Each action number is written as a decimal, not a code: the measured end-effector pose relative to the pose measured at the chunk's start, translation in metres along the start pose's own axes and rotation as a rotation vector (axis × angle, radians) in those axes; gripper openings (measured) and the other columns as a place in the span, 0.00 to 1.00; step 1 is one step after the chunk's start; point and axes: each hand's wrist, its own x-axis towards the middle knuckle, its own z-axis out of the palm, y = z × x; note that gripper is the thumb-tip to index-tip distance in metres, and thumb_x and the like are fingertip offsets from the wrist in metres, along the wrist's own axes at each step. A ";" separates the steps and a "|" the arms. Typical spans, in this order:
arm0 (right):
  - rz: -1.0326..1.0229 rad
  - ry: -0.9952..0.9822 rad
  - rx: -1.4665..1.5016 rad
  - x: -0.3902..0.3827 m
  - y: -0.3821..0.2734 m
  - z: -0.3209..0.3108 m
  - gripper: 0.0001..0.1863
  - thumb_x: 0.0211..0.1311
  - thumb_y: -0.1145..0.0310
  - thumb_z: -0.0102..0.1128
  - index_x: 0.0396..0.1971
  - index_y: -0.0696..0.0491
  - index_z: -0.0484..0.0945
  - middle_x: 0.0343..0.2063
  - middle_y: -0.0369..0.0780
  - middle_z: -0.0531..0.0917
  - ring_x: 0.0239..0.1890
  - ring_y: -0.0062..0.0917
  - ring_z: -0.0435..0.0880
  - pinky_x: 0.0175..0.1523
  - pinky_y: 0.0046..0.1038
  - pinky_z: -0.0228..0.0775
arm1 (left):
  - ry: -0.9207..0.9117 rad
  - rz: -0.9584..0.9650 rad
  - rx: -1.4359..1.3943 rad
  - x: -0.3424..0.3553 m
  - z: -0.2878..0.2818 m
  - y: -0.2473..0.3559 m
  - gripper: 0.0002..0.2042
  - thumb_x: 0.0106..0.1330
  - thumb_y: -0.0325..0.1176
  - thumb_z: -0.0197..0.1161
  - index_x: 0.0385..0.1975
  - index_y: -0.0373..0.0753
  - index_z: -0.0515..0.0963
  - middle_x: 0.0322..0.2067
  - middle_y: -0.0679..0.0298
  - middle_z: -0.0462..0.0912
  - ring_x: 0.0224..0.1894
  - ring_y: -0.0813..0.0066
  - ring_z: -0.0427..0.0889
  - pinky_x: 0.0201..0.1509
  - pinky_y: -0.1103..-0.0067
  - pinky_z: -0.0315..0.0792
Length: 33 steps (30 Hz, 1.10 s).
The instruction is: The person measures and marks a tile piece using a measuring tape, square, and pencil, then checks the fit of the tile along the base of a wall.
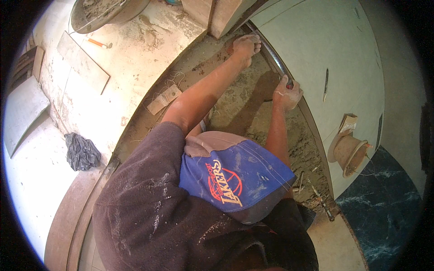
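Observation:
A shiny metal tube [274, 56] lies along the long edge between a strip of wet grey mortar [244, 99] and the pale slabs on the right. My left hand [247, 48] is curled against the tube near its far end, with fingers closed at its side. My right hand [287, 93] grips the near end, thumb on top; a bit of red shows by the fingers. Both forearms reach over the mortar, and blue and grey cloth [239, 174] with dusty marks covers my front. A small wooden block with string [163, 99] lies left of my left forearm.
At the upper left stands a bucket [92, 25] of grey mix, near an orange-and-white stick [96, 43] and a flat slab [83, 61]. A crumpled black bag [82, 151] lies left. On the right are a thin dark stick [325, 85] and a spool [350, 156] with thread.

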 end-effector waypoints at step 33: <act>-0.012 0.008 0.029 0.001 0.000 -0.003 0.22 0.56 0.53 0.68 0.39 0.57 0.83 0.33 0.46 0.79 0.37 0.40 0.80 0.42 0.45 0.74 | 0.002 -0.046 -0.068 -0.006 0.005 0.003 0.05 0.70 0.27 0.59 0.42 0.37 0.75 0.35 0.63 0.80 0.35 0.73 0.79 0.45 0.73 0.77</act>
